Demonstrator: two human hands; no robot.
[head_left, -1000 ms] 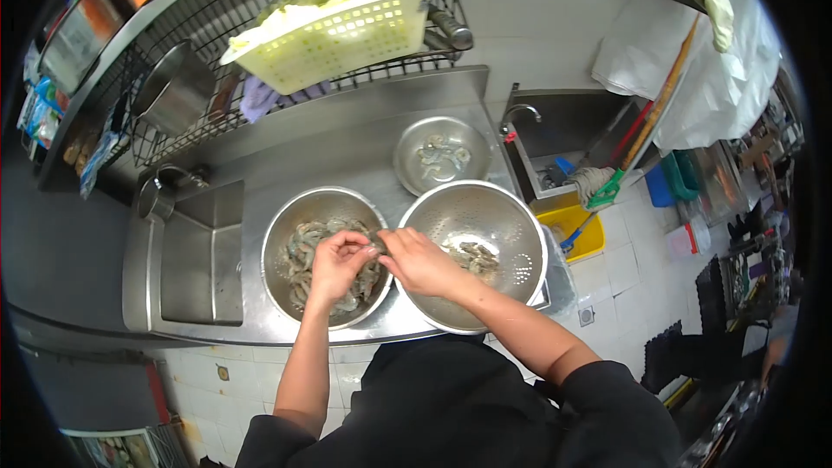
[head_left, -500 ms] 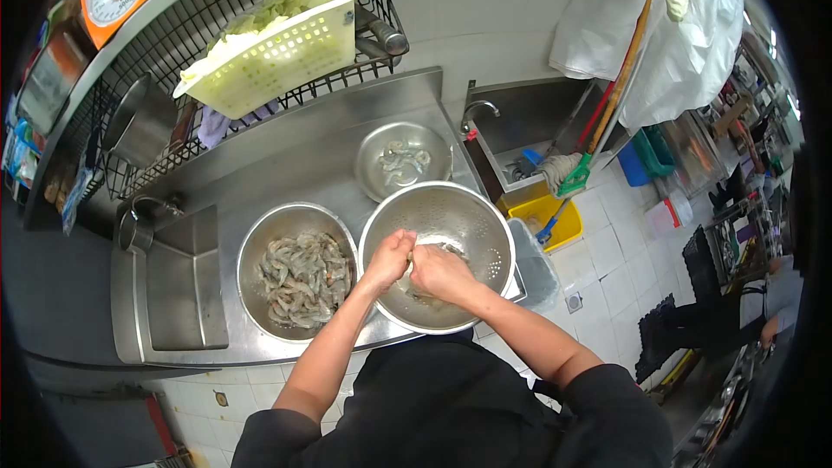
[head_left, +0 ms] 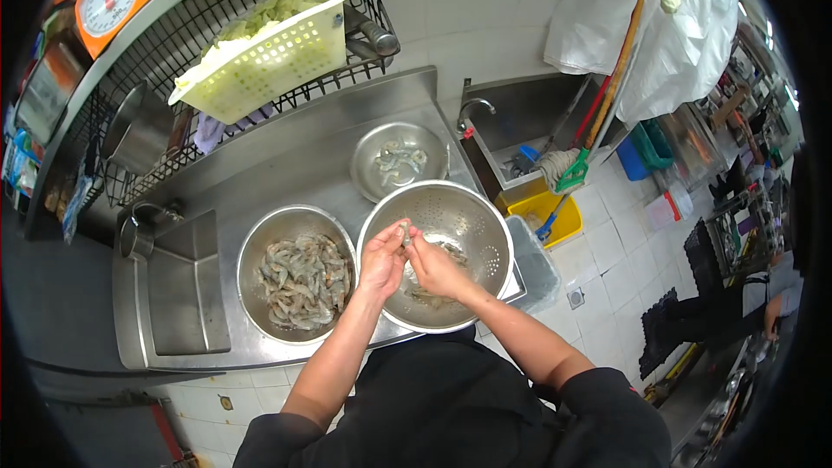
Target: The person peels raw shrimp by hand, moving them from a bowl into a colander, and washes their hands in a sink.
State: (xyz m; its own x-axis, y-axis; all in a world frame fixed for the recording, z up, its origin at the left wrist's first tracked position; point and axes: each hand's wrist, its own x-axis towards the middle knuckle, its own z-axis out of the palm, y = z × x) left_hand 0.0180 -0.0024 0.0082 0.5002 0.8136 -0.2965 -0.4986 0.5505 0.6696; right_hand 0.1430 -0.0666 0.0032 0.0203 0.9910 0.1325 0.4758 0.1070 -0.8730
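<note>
A small greyish shrimp [head_left: 406, 232] lay pinched between the fingertips of the left hand [head_left: 384, 258] and right hand [head_left: 433, 265], above the near-left part of a round, perforated metal colander [head_left: 488, 247]. Smooth-walled steel bowls stood beside it: one [head_left: 254, 299] left, heaped with glossy shrimp, another [head_left: 368, 175] far. Bare steel counter [head_left: 276, 172] stretched far left.

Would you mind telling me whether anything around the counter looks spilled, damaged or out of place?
I see no clear spill or damage. Only the colander looks a little oddly placed: it sits at the corner of the counter, its rim seeming to reach the edge.
</note>
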